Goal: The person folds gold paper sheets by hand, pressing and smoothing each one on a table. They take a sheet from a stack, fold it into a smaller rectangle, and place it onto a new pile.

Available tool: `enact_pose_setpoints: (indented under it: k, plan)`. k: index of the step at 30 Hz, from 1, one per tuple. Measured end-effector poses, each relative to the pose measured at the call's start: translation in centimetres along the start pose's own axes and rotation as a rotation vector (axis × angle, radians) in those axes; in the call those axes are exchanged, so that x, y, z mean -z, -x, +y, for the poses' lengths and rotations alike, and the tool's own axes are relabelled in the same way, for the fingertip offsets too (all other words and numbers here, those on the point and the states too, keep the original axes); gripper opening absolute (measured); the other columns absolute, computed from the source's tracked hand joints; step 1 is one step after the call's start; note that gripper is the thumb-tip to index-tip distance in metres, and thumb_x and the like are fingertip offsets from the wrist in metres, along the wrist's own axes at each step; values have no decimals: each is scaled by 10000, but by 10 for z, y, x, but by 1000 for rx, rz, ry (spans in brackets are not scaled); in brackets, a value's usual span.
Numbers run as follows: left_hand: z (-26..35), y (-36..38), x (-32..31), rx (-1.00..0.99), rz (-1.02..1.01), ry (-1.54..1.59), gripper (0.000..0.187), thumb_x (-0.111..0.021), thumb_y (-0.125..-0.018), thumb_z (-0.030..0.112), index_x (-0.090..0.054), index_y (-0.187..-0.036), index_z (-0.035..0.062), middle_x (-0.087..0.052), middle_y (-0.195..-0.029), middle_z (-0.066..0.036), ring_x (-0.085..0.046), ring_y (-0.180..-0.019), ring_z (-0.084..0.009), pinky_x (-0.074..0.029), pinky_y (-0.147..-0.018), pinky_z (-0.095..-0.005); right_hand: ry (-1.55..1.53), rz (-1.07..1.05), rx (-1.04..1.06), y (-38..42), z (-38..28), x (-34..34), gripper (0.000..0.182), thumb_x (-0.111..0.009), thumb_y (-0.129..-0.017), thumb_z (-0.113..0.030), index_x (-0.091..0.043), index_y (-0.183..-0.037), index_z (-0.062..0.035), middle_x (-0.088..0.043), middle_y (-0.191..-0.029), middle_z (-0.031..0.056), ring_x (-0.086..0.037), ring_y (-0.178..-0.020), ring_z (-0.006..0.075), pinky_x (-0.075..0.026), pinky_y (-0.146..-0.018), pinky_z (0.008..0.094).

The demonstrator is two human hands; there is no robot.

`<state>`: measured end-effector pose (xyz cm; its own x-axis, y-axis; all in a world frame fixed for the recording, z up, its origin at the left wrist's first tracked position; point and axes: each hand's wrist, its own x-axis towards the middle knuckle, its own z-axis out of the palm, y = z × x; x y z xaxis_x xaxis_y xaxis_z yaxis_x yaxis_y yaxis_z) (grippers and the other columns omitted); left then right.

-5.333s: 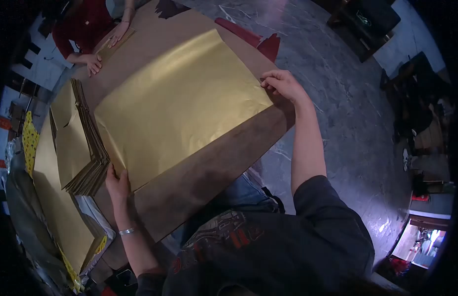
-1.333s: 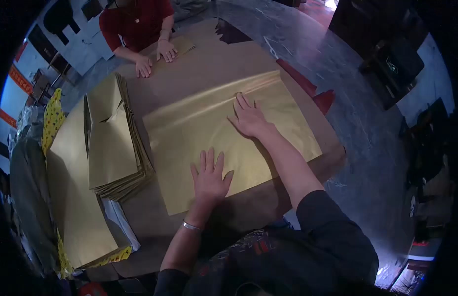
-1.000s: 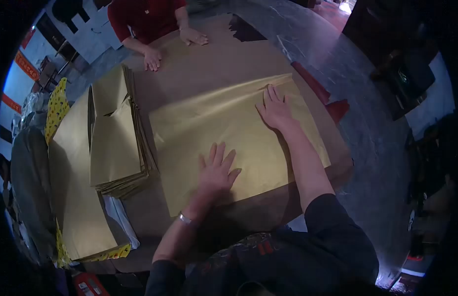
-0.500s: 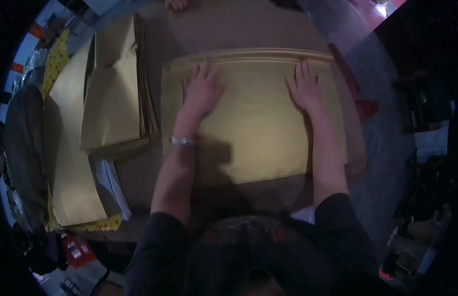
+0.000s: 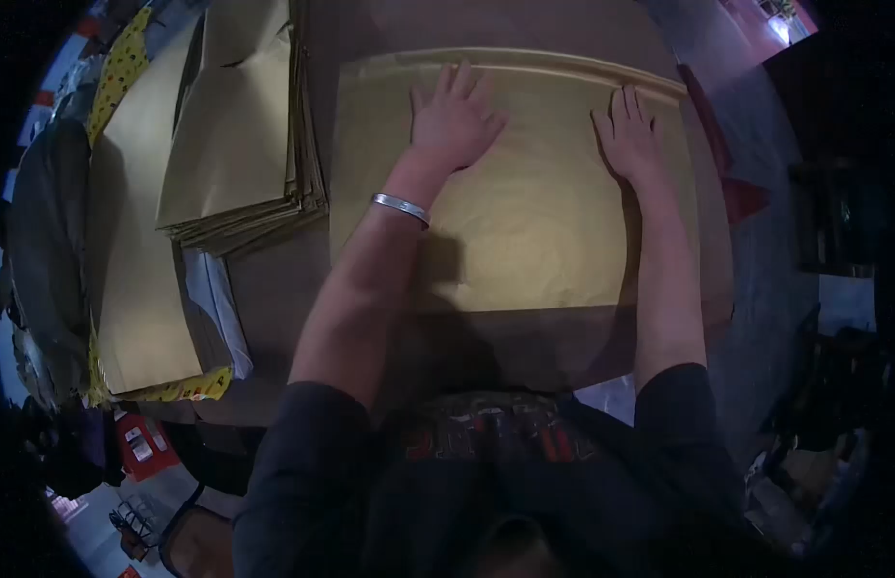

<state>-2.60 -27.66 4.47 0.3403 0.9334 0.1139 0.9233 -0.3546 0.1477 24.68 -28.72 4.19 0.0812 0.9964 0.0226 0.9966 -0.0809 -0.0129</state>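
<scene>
A large sheet of gold-brown paper (image 5: 544, 241) lies flat in front of me, with a narrow folded strip (image 5: 573, 70) along its far edge. Spread on the sheet just below the left part of this strip is my left hand (image 5: 455, 120), fingers apart and pointing away from me. My right hand (image 5: 629, 140) rests with outstretched fingers near the strip's right end. Neither hand grasps anything; both press on the paper's surface. A silver bracelet (image 5: 401, 205) circles my left wrist.
To the left, a thick stack of folded gold-brown paper (image 5: 236, 144) sits partly over another long sheet (image 5: 144, 299). Yellow patterned material (image 5: 120, 72) and a dark cloth bundle (image 5: 48, 222) border the table's left side. A red object (image 5: 744, 199) is beyond the right edge.
My left hand has slid right along the folded strip, closer to my right hand, which stays near the strip's right end. The view has shifted; a hand at the far edge is out of sight.
</scene>
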Motion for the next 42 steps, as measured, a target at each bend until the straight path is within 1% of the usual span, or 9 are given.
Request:
enact_pose_setpoints:
  k: [7,16,20,26,28,30,33,35,42]
  plan:
    - [5,-29,11,-88,-65,-7,783,-404,-955,601,-274,-1512,67,-183,-1609,-121,-182,-1482,-305,-220,-1128,-647,-10,-68,-20,10,-9,18,692,-297,-1019,-466,-223,-1520,7,-133,-1618,160,-91,-1504,282,-138,-1187,542]
    - [-83,-15,-3,248,65,39,745,-413,-960,588,-295,-1518,109,-135,-1618,-150,-103,-1498,-328,-116,-1163,-631,-45,-69,-49,15,-19,28,687,-322,-1011,-446,-214,-1521,3,-104,-1624,152,-76,-1507,273,-95,-1202,534]
    - [-66,-10,22,249,66,23,693,-416,-971,555,-311,-1516,141,-161,-1606,-167,-107,-1495,-343,-121,-1148,-655,-109,-157,245,13,-62,35,697,-335,-1010,-435,-172,-1530,-1,-82,-1628,142,-46,-1510,263,-69,-1214,509]
    - [-83,-9,-2,-81,497,281,487,-594,-915,368,-568,-1322,102,-399,-1487,-192,-307,-1419,-376,-278,-1114,-594,-129,-168,487,-4,-140,34,695,-349,-1005,-451,-226,-1514,6,-115,-1620,157,-76,-1507,271,-73,-1212,514]
    - [-81,-4,3,-38,421,181,484,-610,-905,357,-573,-1300,80,-443,-1454,-180,-336,-1401,-384,-305,-1117,-542,-141,-133,452,-11,-138,29,693,-351,-1005,-452,-239,-1509,9,-128,-1617,160,-87,-1505,276,-79,-1210,519]
    - [-69,-2,4,-35,422,150,487,-615,-902,359,-570,-1309,96,-423,-1477,-157,-325,-1409,-374,-290,-1106,-594,-165,-119,407,-14,-125,28,692,-346,-1004,-457,-260,-1501,17,-154,-1610,169,-116,-1500,289,-88,-1208,517]
    - [-51,1,13,-34,144,21,520,-551,-933,422,-542,-1358,124,-360,-1533,-122,-283,-1436,-350,-235,-1079,-695,-124,-130,337,-18,-94,31,701,-327,-1004,-458,-239,-1506,24,-144,-1613,166,-115,-1502,276,-97,-1210,496]
    - [-53,0,14,34,74,91,537,-527,-943,446,-535,-1368,119,-341,-1548,-118,-265,-1445,-346,-225,-1093,-685,-110,-117,285,-21,-70,30,699,-318,-1006,-458,-230,-1511,17,-138,-1617,157,-104,-1504,267,-102,-1211,491]
    - [-51,1,18,45,41,107,568,-551,-930,440,-507,-1396,118,-306,-1565,-142,-245,-1449,-371,-217,-1104,-664,-79,-67,119,-31,1,24,693,-302,-1009,-473,-242,-1515,-4,-145,-1617,144,-104,-1503,260,-107,-1207,513]
